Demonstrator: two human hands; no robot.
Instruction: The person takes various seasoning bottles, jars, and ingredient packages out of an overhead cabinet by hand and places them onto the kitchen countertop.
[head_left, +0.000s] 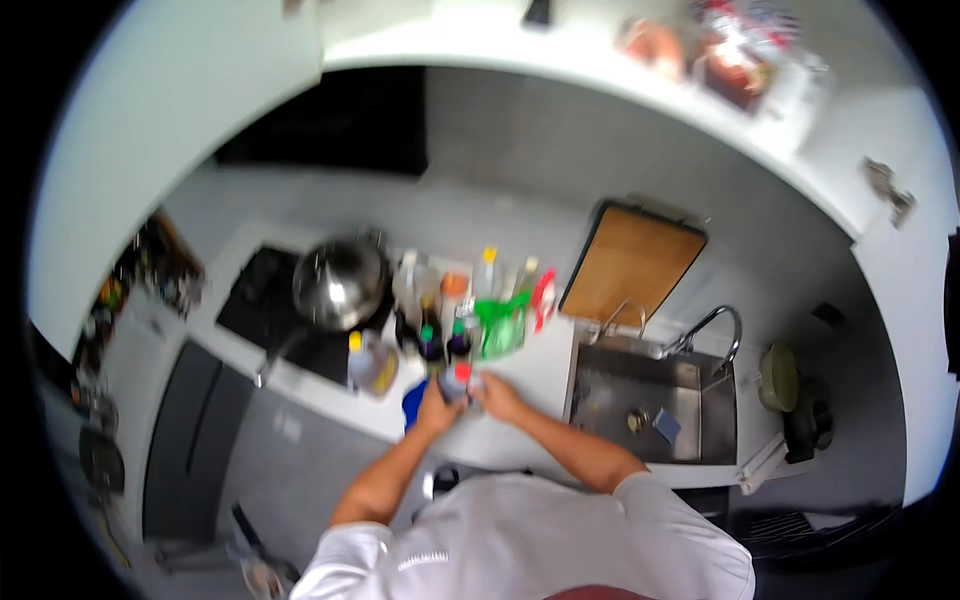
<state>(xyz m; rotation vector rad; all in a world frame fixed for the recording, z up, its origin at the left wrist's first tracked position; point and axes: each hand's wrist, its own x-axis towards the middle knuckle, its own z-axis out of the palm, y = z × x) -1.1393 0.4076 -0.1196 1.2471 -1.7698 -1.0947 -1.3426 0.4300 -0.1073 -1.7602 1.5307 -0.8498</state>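
Observation:
Above the counter's front edge, a bottle with a red cap (pixel 463 371) is between my two hands. My left hand (pixel 438 409) wraps its left side, and my right hand (pixel 494 395) has its fingers closed on the right side. The bottle's lower part is mostly covered by the hands. Something blue (pixel 413 404) lies against my left hand. To the left stands a yellow-capped jug (pixel 373 365) of brownish liquid. Just behind are dark bottles with green caps (pixel 430 343) and a green plastic bag (pixel 503 328).
A lidded steel wok (pixel 340 285) stands on the hob at the left. More bottles, one a yellow-capped bottle (pixel 489 270), line the back. A cutting board (pixel 635 263) leans behind the sink (pixel 718 440). A cabinet shelf (pixel 560 75) hangs overhead, its door open at the right.

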